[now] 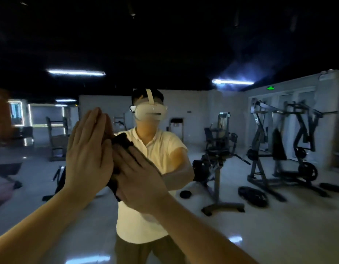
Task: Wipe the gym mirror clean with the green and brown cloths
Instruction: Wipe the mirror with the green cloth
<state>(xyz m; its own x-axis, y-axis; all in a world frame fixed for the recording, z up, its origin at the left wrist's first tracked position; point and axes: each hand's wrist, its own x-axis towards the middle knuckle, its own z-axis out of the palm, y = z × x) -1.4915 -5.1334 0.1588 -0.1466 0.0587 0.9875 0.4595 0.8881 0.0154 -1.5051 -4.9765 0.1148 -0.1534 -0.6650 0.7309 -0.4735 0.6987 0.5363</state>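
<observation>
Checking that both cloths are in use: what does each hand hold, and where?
The right hand presses a dark cloth flat against the mirror, palm over its middle. No cloth shows under the flat left hand.

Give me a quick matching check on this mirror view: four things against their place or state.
1 left hand
2 right hand
3 cloth
4 weight plate

A on the floor, in the reflection
B flat on the bare mirror, fingers up
C dark, pinned to the mirror
D pressing on the cloth

Pairs: 1-B, 2-D, 3-C, 4-A
</observation>
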